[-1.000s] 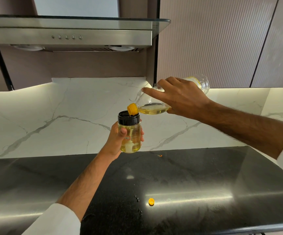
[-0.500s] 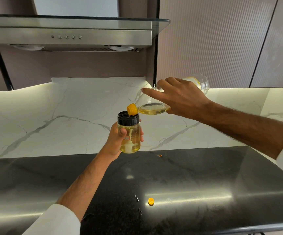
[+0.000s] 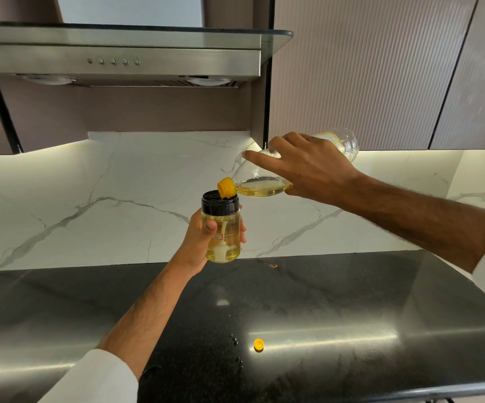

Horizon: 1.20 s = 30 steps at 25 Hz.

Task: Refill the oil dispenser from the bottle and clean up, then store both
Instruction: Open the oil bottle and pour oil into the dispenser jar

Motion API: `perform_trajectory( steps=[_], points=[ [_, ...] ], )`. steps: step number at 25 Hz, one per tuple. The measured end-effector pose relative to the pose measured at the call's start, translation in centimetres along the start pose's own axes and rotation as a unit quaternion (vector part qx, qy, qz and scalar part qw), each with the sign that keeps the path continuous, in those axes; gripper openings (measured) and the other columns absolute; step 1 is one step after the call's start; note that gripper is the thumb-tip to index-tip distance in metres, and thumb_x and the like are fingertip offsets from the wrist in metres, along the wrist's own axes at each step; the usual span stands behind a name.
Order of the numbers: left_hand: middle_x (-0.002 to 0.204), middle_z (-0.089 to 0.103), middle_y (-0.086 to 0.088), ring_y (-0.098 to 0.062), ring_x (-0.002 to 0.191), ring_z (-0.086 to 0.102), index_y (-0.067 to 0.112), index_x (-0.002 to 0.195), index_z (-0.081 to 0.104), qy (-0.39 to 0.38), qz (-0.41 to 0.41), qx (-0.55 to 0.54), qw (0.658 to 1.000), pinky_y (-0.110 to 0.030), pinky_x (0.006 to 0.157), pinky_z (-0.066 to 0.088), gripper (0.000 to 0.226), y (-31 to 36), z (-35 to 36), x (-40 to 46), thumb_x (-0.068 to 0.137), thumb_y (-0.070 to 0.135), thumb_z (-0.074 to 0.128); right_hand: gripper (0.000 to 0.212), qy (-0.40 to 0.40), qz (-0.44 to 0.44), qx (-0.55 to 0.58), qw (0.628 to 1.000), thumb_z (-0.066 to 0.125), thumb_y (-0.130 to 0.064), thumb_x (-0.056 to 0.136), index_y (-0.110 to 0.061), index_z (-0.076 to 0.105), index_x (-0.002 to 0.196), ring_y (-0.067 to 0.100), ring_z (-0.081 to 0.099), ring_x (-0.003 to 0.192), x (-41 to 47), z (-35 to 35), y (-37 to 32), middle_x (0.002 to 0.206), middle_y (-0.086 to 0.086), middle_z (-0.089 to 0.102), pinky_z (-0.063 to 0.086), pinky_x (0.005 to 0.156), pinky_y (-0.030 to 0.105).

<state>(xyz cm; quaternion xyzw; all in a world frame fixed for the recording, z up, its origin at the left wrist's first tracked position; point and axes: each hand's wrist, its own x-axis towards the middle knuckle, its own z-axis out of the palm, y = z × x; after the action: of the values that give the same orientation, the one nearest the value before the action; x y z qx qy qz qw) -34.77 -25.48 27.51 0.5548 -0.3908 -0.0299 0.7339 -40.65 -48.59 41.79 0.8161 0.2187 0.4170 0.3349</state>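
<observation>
My left hand [image 3: 199,242] grips a clear oil dispenser [image 3: 224,237] with a black rim, held upright above the back of the black counter. It holds yellow oil to well above half. My right hand [image 3: 308,170] holds a clear plastic oil bottle [image 3: 260,186] tipped nearly flat, its yellow spout [image 3: 226,188] resting over the dispenser's open mouth. A little oil lies in the bottle's lower side. A small yellow cap [image 3: 259,344] lies on the counter near the front.
Dark drops [image 3: 235,341] dot the black counter [image 3: 337,301] left of the cap. A small orange speck [image 3: 274,266] lies by the marble backsplash [image 3: 90,205]. A steel range hood [image 3: 119,56] hangs above left, ribbed cabinet doors [image 3: 366,68] above right.
Almost nothing has moved. Both hands keep the same pouring pose, with the bottle's spout over the dispenser.
</observation>
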Motion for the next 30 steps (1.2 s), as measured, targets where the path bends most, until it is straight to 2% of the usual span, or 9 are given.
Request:
perform_trajectory(
  steps=[10, 15, 21, 30],
  points=[
    [0.094, 0.074, -0.011, -0.028, 0.076, 0.072, 0.008, 0.125, 0.057, 0.003, 0.001, 0.005, 1.0, -0.042, 0.071, 0.061, 0.105, 0.09, 0.0, 0.12, 0.055, 0.084, 0.075, 0.121, -0.01, 0.003, -0.004, 1.0, 0.1, -0.034, 0.056, -0.026, 0.02, 0.148, 0.034, 0.067, 0.093, 0.14, -0.03, 0.03, 0.114, 0.018, 0.064, 0.061, 0.07, 0.046],
    [0.094, 0.074, -0.009, -0.026, 0.076, 0.073, 0.008, 0.126, 0.056, 0.003, 0.001, 0.006, 1.0, -0.041, 0.07, 0.061, 0.105, 0.1, -0.06, 0.06, 0.055, 0.084, 0.075, 0.119, 0.009, 0.001, -0.003, 1.0, 0.101, -0.034, 0.052, -0.023, 0.031, 0.148, 0.034, 0.068, 0.09, 0.18, 0.14, 0.0, 0.111, 0.019, 0.065, 0.061, 0.068, 0.047],
    [0.094, 0.074, -0.009, -0.027, 0.076, 0.072, 0.008, 0.126, 0.056, 0.001, 0.001, 0.006, 1.0, -0.041, 0.071, 0.061, 0.106, 0.14, -0.11, 0.06, 0.055, 0.085, 0.075, 0.121, 0.003, -0.001, 0.003, 1.0, 0.101, -0.033, 0.053, -0.024, 0.024, 0.146, 0.035, 0.068, 0.091, 0.25, 0.08, 0.05, 0.112, 0.02, 0.065, 0.061, 0.069, 0.048],
    [0.095, 0.074, -0.01, -0.027, 0.077, 0.072, 0.01, 0.125, 0.058, -0.001, 0.003, 0.002, 1.0, -0.041, 0.07, 0.061, 0.1, 0.11, -0.15, -0.11, 0.057, 0.083, 0.075, 0.119, -0.001, 0.0, -0.003, 1.0, 0.1, -0.033, 0.054, -0.024, 0.027, 0.148, 0.035, 0.068, 0.091, 0.23, -0.04, 0.0, 0.113, 0.019, 0.065, 0.061, 0.069, 0.047]
  ],
)
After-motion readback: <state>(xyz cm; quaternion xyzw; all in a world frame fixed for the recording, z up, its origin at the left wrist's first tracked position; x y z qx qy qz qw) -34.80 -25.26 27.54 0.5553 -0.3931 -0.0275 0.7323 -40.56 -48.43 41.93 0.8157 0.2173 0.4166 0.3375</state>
